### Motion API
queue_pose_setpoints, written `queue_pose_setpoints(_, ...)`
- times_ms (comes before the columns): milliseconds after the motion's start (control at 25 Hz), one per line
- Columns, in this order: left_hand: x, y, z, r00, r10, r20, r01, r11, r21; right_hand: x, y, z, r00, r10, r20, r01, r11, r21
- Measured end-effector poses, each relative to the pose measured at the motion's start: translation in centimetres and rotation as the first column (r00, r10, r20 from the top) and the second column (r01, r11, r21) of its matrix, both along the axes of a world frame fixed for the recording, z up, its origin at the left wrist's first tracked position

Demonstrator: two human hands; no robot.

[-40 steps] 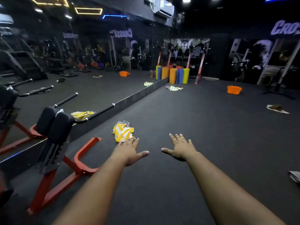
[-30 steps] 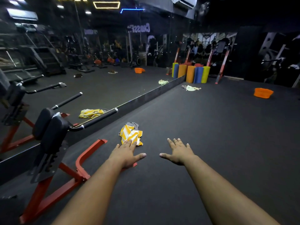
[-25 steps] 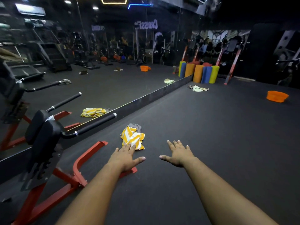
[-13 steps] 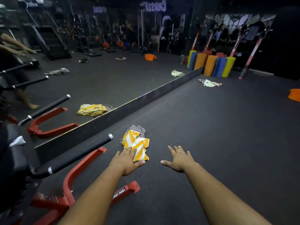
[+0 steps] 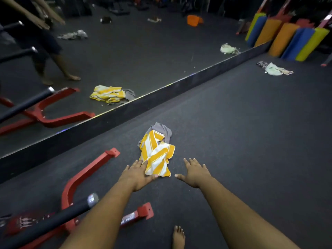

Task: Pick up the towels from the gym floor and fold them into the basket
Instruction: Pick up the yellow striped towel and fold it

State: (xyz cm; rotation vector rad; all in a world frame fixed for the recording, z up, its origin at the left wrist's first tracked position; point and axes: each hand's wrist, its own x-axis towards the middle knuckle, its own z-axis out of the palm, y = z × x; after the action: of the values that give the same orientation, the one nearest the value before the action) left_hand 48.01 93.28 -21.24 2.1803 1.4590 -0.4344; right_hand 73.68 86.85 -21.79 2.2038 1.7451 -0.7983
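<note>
A crumpled yellow-and-white striped towel (image 5: pixel 156 153) lies on the dark gym floor with a grey cloth (image 5: pixel 163 129) bunched at its far end. My left hand (image 5: pixel 136 175) reaches out with straight fingers and overlaps the towel's near left edge; whether it touches is unclear. My right hand (image 5: pixel 195 172) hovers flat with spread fingers just right of the towel and holds nothing. A pale green towel (image 5: pixel 274 69) lies far off near the foam rollers. The real basket is out of frame; only the mirror shows an orange one (image 5: pixel 193 20).
A floor-level mirror wall (image 5: pixel 125 56) runs diagonally on the left with a dark base ledge (image 5: pixel 179 90). A red machine frame (image 5: pixel 86 178) with a black padded bar (image 5: pixel 53 220) stands at my near left. Coloured foam rollers (image 5: pixel 291 42) stand at the far right. My bare foot (image 5: pixel 178 237) is below.
I have stepped closer and tilted my view down. The striped towel now lies right at my fingertips, and my left hand has reached its near edge.
</note>
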Motion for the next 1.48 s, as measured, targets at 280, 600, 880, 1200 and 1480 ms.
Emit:
queue_pose_setpoints(280, 4.1, 12.5, -11.3, 0.996, 0.067, -0.059, -0.075, 0.987, -0.143, 3.1, 14.4, -11.3, 1.000, 0.010, -0.016, -0.012, 0.993, -0.119)
queue_pose_setpoints(600, 5.9, 22.6, -38.4, 0.988, 0.097, -0.119, -0.128, 0.951, -0.281, 4.5, 26.4, -39.7, 0.999, 0.041, -0.030, -0.047, 0.979, -0.201)
queue_pose_setpoints(880, 4.5, 26.0, -63.9, 0.970, 0.075, -0.230, -0.154, 0.924, -0.351, 4.6, 30.3, -67.5, 0.993, 0.119, 0.004, -0.114, 0.956, -0.270)
queue_pose_setpoints(1200, 3.2, 25.9, -75.1, 0.963, 0.067, -0.263, -0.177, 0.888, -0.424, 3.1, 31.3, -81.2, 0.941, 0.302, 0.153, -0.252, 0.927, -0.279)
queue_pose_setpoints(1480, 2.9, 24.6, -69.4, 0.959, 0.092, -0.268, -0.205, 0.878, -0.432, 4.6, 29.4, -75.9, 0.976, 0.217, 0.027, -0.198, 0.930, -0.309)
